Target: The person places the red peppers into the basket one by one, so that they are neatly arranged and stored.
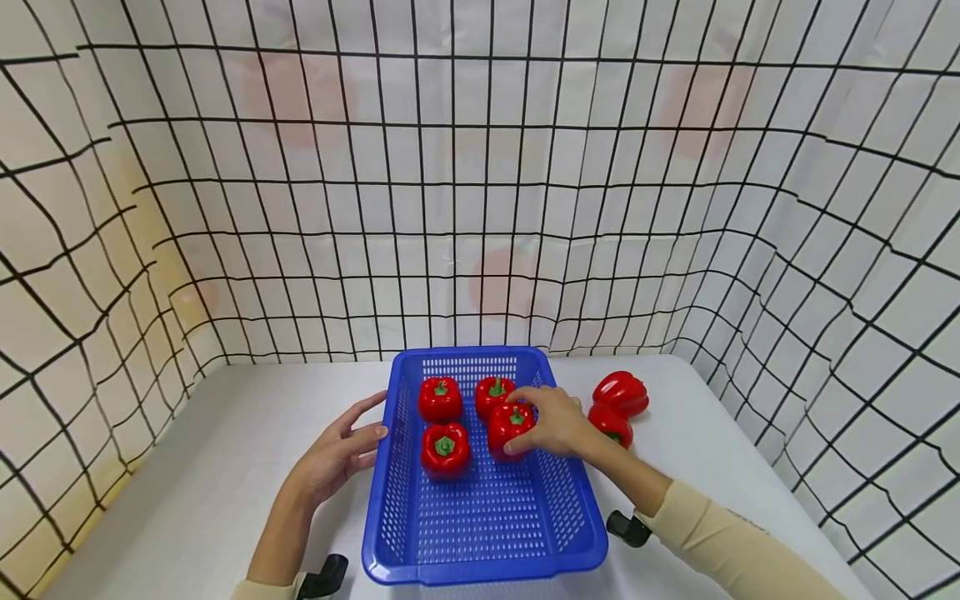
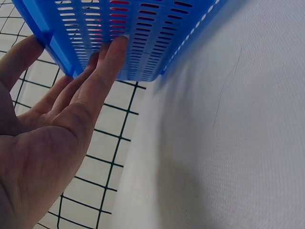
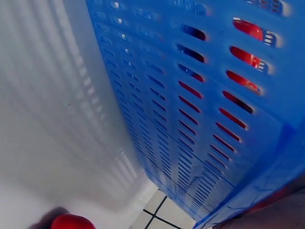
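One basket [image 1: 480, 576]: four peppers [image 1: 446, 452] inside, right hand [image 1: 557, 422] gripping one; two peppers [image 1: 621, 393] outside; left hand [image 1: 335, 457] relaxed against basket.

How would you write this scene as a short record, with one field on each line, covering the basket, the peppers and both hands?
Container: blue perforated basket on a white table
Peppers inside: four, red, two by two, green stems upward
Right hand: grips the front right pepper; whether it touches the basket floor cannot be told
Left hand: fingers touch the basket's left side from outside
Peppers outside: two red ones right of the basket
Background: black wire grid
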`<state>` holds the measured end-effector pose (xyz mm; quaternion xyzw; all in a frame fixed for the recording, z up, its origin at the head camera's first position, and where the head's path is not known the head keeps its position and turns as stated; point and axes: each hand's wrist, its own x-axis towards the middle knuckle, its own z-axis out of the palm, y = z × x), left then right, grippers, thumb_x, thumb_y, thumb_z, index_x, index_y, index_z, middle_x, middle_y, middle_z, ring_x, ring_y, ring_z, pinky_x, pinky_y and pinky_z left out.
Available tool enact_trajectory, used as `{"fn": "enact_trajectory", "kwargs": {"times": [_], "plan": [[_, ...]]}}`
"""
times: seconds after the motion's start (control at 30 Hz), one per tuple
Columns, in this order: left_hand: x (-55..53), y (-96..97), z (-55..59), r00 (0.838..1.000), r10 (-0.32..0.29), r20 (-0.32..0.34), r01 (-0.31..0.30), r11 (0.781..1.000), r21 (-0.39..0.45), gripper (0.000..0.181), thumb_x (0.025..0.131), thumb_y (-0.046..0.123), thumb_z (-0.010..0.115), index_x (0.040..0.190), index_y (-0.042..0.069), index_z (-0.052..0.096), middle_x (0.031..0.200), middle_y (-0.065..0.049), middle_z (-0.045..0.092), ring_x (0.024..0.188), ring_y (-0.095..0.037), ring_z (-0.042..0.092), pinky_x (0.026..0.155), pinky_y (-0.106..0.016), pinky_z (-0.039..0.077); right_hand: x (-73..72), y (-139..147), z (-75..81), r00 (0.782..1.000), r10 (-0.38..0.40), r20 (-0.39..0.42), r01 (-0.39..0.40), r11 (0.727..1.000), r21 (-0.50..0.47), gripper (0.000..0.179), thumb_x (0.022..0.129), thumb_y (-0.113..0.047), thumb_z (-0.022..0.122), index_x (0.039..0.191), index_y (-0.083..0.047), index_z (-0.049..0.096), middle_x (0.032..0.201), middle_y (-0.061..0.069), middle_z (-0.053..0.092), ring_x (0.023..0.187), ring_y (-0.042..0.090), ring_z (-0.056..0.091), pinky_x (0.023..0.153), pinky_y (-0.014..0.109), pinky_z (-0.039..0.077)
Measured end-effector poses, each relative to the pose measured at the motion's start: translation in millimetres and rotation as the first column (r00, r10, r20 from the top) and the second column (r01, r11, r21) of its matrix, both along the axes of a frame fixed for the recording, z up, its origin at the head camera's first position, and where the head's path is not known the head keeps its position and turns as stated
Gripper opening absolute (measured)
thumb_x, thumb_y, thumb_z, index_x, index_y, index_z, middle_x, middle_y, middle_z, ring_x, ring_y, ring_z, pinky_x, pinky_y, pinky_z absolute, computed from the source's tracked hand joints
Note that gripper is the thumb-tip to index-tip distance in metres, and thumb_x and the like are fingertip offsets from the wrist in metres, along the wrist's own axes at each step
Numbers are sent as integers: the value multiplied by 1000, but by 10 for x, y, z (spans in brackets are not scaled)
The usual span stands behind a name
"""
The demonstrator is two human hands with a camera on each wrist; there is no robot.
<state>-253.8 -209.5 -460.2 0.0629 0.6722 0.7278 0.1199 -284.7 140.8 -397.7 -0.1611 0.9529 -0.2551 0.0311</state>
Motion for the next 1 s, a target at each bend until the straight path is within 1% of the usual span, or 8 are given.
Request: {"fn": "enact_trajectory", "kwargs": {"times": [0.17,0.37,0.6,0.83,1.0], "plan": [[2,-1,6,1000,3,1,-3,1000,-5,73,99,22,66,160,28,27,152,-19,51,121,-36,67,94,-46,58,-1,-23,-41,1000,-9,-4,10,1000,13,69,68,-33,92,130,-21,66,134,13,63,125,34,51,95,54,41],[9,0,0,1000,-9,-2,8,1000,-6,72,100,21,64,161,28,26,152,-19,50,122,-36,66,94,-46,57,24,-35,-80,999,-26,-21,27,999,36,70,66,-35,93,130,-23,67,130,13,64,121,32,52,91,50,39],[5,8,-3,1000,-3,-4,3,1000,-8,73,99,22,65,161,28,26,152,-20,50,122,-36,67,94,-46,58,46,-49,-107,998,-20,-55,24,997,67,72,65,-38,93,130,-24,67,128,11,66,117,29,52,85,47,37],[7,11,1,1000,9,14,-9,1000,-3,73,98,22,66,160,29,27,152,-19,51,121,-35,67,94,-47,58,64,-61,-102,999,-9,-50,13,997,77,72,65,-38,92,131,-24,68,132,14,64,118,30,51,85,47,37],[13,12,6,1000,-4,-5,4,1000,-6,73,99,21,65,160,27,27,153,-20,50,124,-36,65,95,-47,57,67,-66,-94,998,0,-56,5,996,93,72,66,-40,91,132,-24,67,130,14,64,117,29,51,83,45,36]]}}
